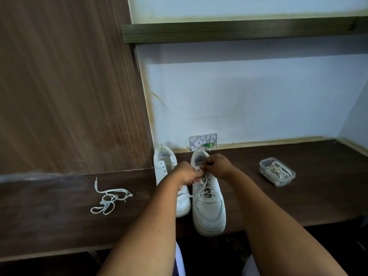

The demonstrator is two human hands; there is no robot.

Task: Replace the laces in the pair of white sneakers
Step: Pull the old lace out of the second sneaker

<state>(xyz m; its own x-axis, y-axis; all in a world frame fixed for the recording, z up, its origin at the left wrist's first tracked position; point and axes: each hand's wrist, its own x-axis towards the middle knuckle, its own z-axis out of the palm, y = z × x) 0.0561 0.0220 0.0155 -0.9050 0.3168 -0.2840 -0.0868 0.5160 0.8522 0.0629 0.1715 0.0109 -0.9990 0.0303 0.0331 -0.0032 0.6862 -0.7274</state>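
Two white sneakers stand side by side on the dark wooden desk (pixel 298 196), toes toward me. The right sneaker (pixel 209 212) carries a white lace (pixel 203 187) threaded through its lower eyelets. My left hand (pixel 186 174) pinches the lace at the shoe's upper eyelets. My right hand (pixel 216 165) pinches the lace close by, above the tongue. The left sneaker (pixel 165 166) has bare eyelets and is partly hidden behind my left forearm.
A loose white lace (pixel 108 200) lies tangled on the desk to the left. A clear plastic box (pixel 277 171) holding more laces sits to the right. A small white wall box (pixel 203 142) sits behind the shoes. A wooden panel (pixel 69 86) rises at the left.
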